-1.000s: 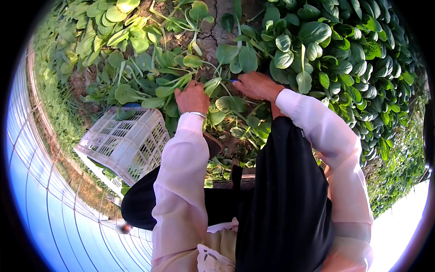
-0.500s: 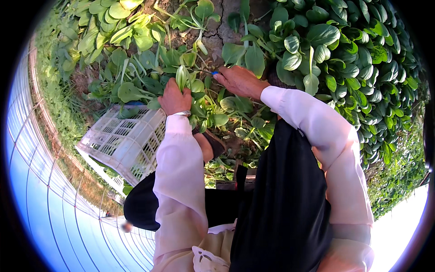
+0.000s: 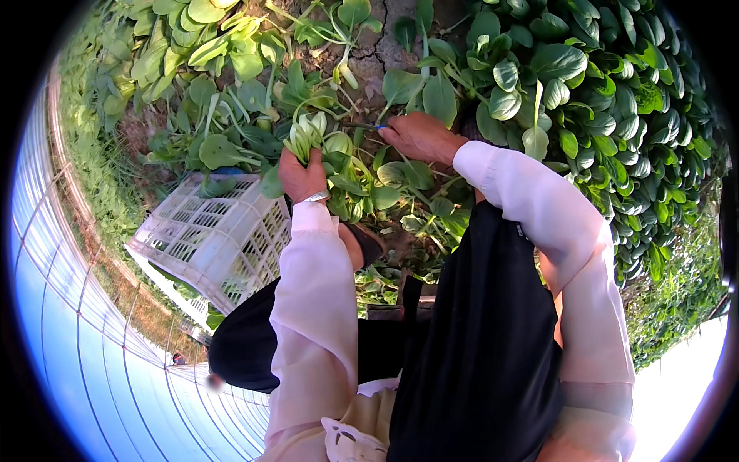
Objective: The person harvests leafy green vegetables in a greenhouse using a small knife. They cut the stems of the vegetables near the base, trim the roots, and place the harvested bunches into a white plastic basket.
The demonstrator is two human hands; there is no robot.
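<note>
Left hand (image 3: 302, 175): grip closed around a bunch of leafy greens (image 3: 312, 137), fingers wrapped on the pale stalks near the base. We see the bunch standing up out of the fist, long axis running away from us, leaves fanning toward the top of the view, base end hidden in the palm. A watch or bracelet sits at that wrist, above a pale pink sleeve (image 3: 315, 292).

Right hand (image 3: 419, 137): grip closed narrow on a small tool with a blue handle (image 3: 368, 126), only a thin end showing out of the fist, pointing left toward the bunch. We cannot tell what kind of tool, too small. The tip sits just beside the bunch, and we cannot tell if it touches.

The two hands are near each other, both low over the soil, the bunch between them and slightly left.

Surface: cracked dry soil (image 3: 385, 46), a garden bed planted with rows of greens. Dense round-leaf plants (image 3: 616, 92) are on the right, sparser cut or loose leaves on the left. A white plastic crate (image 3: 215, 242), lattice-walled, lies tilted just left of the left forearm, with a few leaves at its far rim. A dark apron or trousers (image 3: 477, 346) fills the lower middle.

Room: a greenhouse tunnel, with curved ribs and clear sheeting (image 3: 69, 346) along the left and lower-left edge.
</note>
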